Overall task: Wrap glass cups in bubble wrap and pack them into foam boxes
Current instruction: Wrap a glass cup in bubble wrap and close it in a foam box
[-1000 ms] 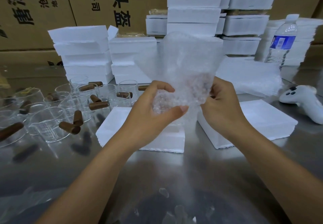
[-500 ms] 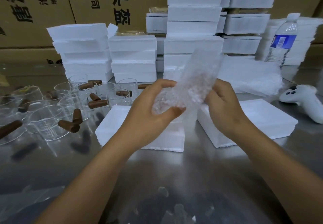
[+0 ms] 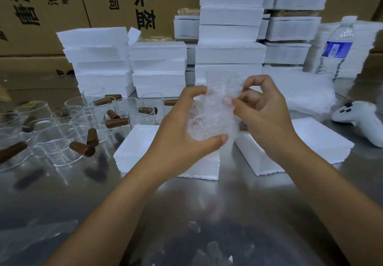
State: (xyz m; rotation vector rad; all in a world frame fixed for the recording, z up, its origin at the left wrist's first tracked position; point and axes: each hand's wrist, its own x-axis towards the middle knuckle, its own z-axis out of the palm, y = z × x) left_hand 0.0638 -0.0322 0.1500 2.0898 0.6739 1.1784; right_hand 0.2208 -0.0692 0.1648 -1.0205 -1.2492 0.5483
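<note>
I am gripping the crumpled clear bubble-wrap bundle [image 3: 211,120] in my left hand [image 3: 182,135], fingers curled round it, and my right hand [image 3: 265,118] is pinching its top edge. It is hanging above two flat white foam boxes [image 3: 132,153] on the steel desk [image 3: 207,203]. Clear glass cups with brown handles [image 3: 56,149] are sitting at nine o'clock.

Grip: left hand [image 3: 182,135] and right hand [image 3: 267,118] hold the bubble-wrap bundle [image 3: 213,120] between them, above the table [image 3: 228,203].
Beneath the grip: left foam box [image 3: 143,147] and right foam box [image 3: 319,139], side by side.
Left of the grip: glass cups [image 3: 56,147].
Behind the grip: foam box stacks [image 3: 230,54].
Right of the grip: controller [image 3: 360,118]; behind it, bubble wrap sheets [image 3: 306,93] and a water bottle [image 3: 337,46].
</note>
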